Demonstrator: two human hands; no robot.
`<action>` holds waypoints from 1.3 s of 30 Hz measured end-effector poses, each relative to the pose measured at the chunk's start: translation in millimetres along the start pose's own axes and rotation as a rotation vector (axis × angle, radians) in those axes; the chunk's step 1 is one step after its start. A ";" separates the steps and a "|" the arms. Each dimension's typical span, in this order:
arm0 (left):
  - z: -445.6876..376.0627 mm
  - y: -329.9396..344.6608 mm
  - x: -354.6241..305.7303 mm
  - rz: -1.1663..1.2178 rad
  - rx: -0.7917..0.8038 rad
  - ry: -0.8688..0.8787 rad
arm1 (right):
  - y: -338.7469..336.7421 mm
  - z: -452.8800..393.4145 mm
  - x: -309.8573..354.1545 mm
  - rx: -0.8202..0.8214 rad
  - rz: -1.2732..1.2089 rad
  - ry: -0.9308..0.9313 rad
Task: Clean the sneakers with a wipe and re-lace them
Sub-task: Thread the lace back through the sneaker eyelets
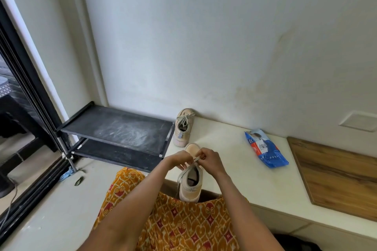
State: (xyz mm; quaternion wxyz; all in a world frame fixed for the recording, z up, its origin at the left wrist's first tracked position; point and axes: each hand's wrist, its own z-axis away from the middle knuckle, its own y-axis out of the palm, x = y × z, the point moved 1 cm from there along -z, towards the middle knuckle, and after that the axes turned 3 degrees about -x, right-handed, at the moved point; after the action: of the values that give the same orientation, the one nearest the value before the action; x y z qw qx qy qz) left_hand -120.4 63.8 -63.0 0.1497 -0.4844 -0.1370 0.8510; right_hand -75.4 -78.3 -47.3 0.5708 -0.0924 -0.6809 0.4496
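Beige sneaker [190, 181] overhanging ledge [234, 169] edge.

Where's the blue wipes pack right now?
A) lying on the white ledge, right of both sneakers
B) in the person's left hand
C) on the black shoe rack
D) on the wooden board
A: the blue wipes pack lies flat on the white ledge, right of both sneakers, short of the wooden board, and neither hand touches it.
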 end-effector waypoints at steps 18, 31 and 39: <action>0.7 -4.7 -2.5 1.209 -0.597 0.023 | 15.9 15.2 -15.2 -0.191 -0.258 0.118; 10.5 -21.1 35.4 -0.091 -0.590 -0.142 | -4.6 33.7 -34.9 -0.369 -0.775 0.374; 7.7 3.1 7.3 -0.614 -0.244 0.205 | -40.5 11.2 -33.6 -0.423 -0.678 0.274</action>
State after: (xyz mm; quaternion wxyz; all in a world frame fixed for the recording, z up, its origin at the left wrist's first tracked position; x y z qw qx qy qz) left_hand -130.9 63.1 -66.1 0.3526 -0.5178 -0.3613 0.6907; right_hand -58.1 -128.9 -41.0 0.7402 -0.0372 -0.6677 0.0704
